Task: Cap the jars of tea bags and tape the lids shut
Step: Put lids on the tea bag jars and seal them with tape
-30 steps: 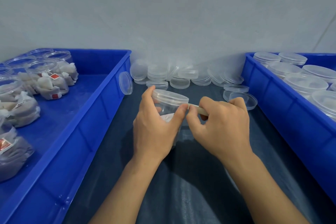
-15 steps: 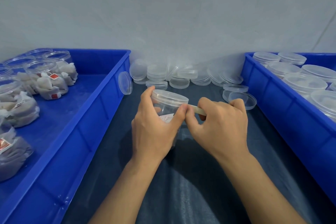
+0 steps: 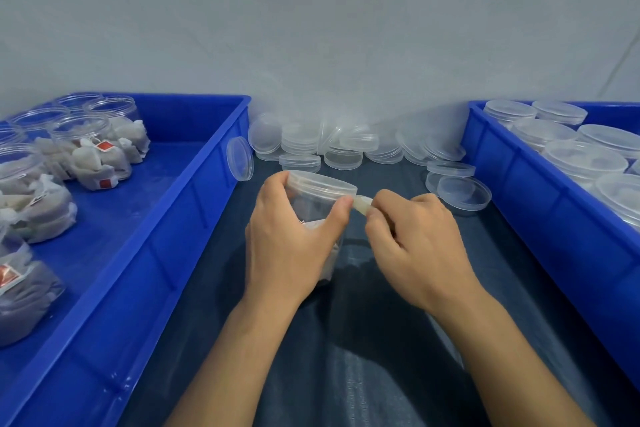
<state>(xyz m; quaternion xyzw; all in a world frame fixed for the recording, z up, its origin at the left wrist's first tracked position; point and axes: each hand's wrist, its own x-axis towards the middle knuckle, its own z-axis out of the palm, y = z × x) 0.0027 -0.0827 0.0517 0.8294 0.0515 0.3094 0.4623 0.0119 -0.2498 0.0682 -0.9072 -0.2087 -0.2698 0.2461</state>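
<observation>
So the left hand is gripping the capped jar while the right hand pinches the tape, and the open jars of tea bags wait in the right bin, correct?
Not quite. The head view shows the open jars of tea bags in the left bin, not the right one.

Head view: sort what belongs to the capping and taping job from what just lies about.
In the job:
- clear plastic jar of tea bags, lidded, held in left hand
- pale tape strip, pinched by right hand
- loose clear round lids
- open jars in left blue tray

Lying about:
- dark blue cloth
- grey wall
</observation>
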